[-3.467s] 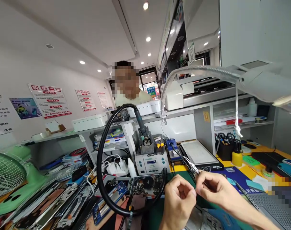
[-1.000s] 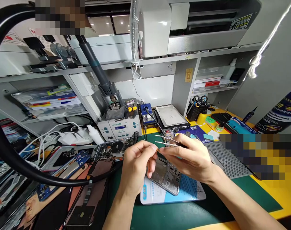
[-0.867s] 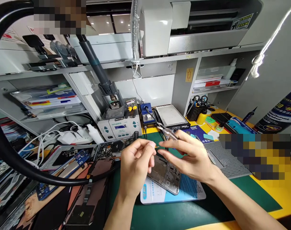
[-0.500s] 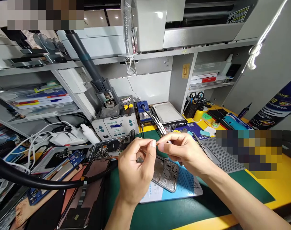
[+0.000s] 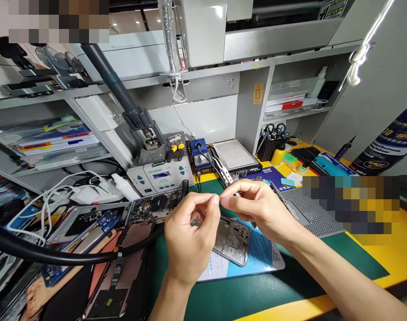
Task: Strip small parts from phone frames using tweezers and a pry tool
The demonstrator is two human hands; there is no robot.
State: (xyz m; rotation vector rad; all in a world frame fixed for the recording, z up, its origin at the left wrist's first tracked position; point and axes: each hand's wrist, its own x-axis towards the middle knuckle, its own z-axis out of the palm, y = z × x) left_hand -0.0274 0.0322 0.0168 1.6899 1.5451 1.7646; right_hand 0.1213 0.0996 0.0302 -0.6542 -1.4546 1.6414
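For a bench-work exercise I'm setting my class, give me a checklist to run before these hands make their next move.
1. Tweezers in the right hand: ok, held.
2. Shape of the small orange part by the left hand: cannot tell, too small.
3. Phone frame lying on the blue-and-white pad: ok.
4. Phone frame in full view: not ok, left hand covers part.
5. Black handle parked on the white station: ok.
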